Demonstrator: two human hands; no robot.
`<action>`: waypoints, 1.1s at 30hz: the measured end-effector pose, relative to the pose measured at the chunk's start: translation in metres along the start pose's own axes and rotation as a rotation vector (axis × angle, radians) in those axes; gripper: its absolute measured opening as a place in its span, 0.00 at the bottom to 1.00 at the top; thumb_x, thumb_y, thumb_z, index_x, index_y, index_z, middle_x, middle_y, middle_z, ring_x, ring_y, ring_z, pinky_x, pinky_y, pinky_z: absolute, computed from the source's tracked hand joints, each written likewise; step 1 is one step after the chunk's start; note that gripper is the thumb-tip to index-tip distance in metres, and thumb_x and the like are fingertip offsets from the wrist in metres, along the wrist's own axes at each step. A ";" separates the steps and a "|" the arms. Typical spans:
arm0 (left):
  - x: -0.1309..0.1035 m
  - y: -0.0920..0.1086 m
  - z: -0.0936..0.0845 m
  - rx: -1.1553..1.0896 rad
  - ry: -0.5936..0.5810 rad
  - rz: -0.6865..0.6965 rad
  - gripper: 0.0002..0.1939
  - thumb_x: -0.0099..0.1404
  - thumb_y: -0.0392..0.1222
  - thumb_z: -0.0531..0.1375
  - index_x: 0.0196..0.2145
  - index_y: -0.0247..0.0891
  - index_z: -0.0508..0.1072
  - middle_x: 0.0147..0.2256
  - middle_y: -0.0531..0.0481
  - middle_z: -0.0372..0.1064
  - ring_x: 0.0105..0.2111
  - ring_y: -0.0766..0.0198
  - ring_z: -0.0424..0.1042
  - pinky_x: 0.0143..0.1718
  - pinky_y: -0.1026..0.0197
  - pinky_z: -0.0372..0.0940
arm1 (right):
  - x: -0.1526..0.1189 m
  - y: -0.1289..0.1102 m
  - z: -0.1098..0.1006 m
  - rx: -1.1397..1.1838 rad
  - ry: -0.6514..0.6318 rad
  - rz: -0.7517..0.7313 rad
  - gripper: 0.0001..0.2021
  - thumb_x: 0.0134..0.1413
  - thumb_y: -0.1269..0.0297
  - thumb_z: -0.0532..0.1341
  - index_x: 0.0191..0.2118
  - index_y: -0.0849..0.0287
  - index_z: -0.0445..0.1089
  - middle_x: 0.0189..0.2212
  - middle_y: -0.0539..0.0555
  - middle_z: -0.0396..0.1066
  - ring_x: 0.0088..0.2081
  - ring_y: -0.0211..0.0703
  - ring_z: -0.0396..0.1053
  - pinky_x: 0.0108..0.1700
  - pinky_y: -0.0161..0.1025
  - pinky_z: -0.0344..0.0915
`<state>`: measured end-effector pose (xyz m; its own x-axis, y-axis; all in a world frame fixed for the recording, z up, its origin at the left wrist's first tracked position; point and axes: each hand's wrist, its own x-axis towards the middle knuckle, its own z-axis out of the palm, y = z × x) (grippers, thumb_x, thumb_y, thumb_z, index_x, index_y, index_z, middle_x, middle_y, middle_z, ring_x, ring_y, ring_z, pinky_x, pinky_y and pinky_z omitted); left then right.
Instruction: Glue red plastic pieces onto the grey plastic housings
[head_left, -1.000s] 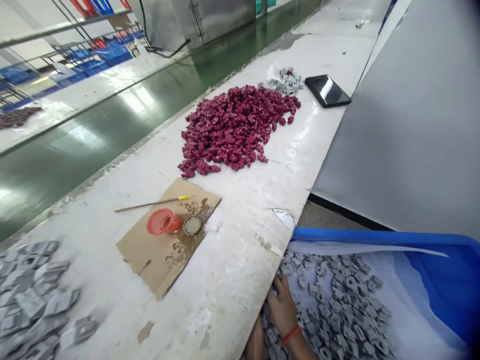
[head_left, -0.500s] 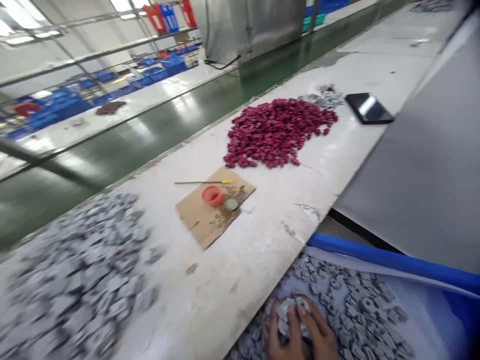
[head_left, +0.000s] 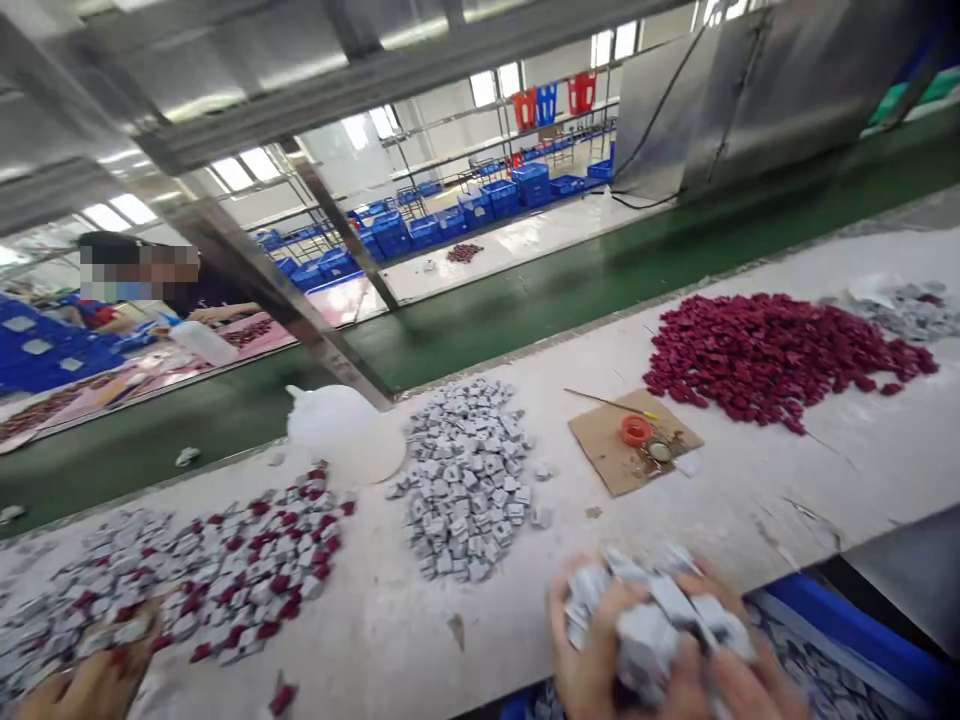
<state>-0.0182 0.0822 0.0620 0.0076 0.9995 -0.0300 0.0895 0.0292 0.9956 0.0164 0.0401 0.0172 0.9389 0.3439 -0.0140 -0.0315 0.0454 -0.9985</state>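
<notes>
1. Grey moulded pieces [head_left: 652, 625], a heaped double handful, sit cupped between left hand [head_left: 592, 650] and right hand [head_left: 739, 675], raised just above the white bench [head_left: 750, 500] edge.
2. Grip: both palms curled inward, fingers pressed against the heap from either side; nothing pinched singly.
3. Judgement: keep the cup tight underneath and level, or loose pieces spill back toward the blue bin [head_left: 847, 625] just below the grip.
4. Ahead of the grip: grey pile [head_left: 465, 480]. Another person's hand [head_left: 90, 685] far left.
</notes>
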 end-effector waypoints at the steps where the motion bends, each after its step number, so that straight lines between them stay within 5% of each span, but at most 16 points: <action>1: 0.025 0.015 -0.009 0.052 0.047 0.107 0.16 0.53 0.54 0.64 0.34 0.40 0.77 0.42 0.41 0.73 0.41 0.51 0.75 0.41 0.55 0.71 | 0.007 -0.018 0.031 0.079 -0.081 0.023 0.17 0.52 0.51 0.60 0.40 0.58 0.73 0.46 0.59 0.71 0.51 0.57 0.67 0.47 0.46 0.68; 3: 0.078 0.034 -0.025 0.164 0.116 0.238 0.17 0.54 0.56 0.63 0.33 0.40 0.77 0.47 0.41 0.70 0.48 0.49 0.70 0.48 0.53 0.67 | 0.020 -0.043 0.094 0.202 -0.248 0.061 0.19 0.53 0.50 0.60 0.42 0.59 0.73 0.47 0.59 0.70 0.48 0.53 0.69 0.45 0.43 0.69; 7: 0.166 0.034 -0.047 0.290 0.157 0.273 0.17 0.59 0.54 0.60 0.37 0.39 0.77 0.43 0.41 0.71 0.51 0.48 0.66 0.51 0.49 0.64 | 0.036 -0.048 0.194 0.207 -0.292 -0.006 0.20 0.55 0.48 0.56 0.40 0.59 0.74 0.44 0.58 0.70 0.48 0.49 0.67 0.48 0.42 0.67; 12: 0.208 0.004 -0.062 0.353 0.073 0.262 0.16 0.64 0.50 0.55 0.38 0.36 0.76 0.44 0.40 0.68 0.44 0.54 0.72 0.44 0.55 0.69 | 0.036 -0.013 0.235 0.082 -0.222 -0.096 0.17 0.56 0.50 0.56 0.40 0.58 0.73 0.45 0.59 0.65 0.52 0.51 0.62 0.53 0.48 0.63; 18: 0.216 -0.008 -0.072 0.455 0.036 0.265 0.16 0.65 0.42 0.52 0.48 0.37 0.71 0.51 0.39 0.65 0.54 0.51 0.64 0.53 0.50 0.63 | 0.046 -0.010 0.232 -0.122 -0.302 -0.276 0.12 0.58 0.56 0.56 0.40 0.56 0.72 0.47 0.59 0.63 0.52 0.49 0.62 0.55 0.50 0.62; 26: 0.223 0.010 -0.090 0.588 0.015 0.371 0.17 0.64 0.40 0.52 0.50 0.36 0.69 0.49 0.40 0.67 0.53 0.52 0.65 0.54 0.48 0.62 | 0.089 -0.042 0.206 -0.333 -0.730 -0.436 0.12 0.59 0.57 0.57 0.44 0.50 0.74 0.52 0.52 0.68 0.55 0.52 0.63 0.58 0.55 0.58; 30: 0.178 0.012 -0.101 0.579 0.033 0.503 0.15 0.64 0.42 0.56 0.49 0.40 0.68 0.47 0.43 0.67 0.51 0.53 0.66 0.55 0.47 0.60 | 0.089 -0.074 0.162 -0.347 -0.711 -0.464 0.14 0.62 0.55 0.54 0.46 0.52 0.72 0.52 0.52 0.68 0.58 0.49 0.60 0.61 0.53 0.55; 33: 0.105 -0.017 -0.102 0.518 0.032 0.569 0.18 0.67 0.43 0.51 0.54 0.45 0.60 0.48 0.44 0.64 0.52 0.52 0.64 0.55 0.43 0.59 | 0.068 -0.070 0.091 -0.310 -0.417 -0.432 0.14 0.65 0.57 0.50 0.49 0.52 0.69 0.48 0.52 0.70 0.52 0.43 0.65 0.56 0.46 0.62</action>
<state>-0.1208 0.1874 0.0515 0.1639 0.8590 0.4851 0.5355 -0.4905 0.6875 0.0518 0.1454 0.0915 0.6321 0.6915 0.3497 0.4755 0.0102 -0.8797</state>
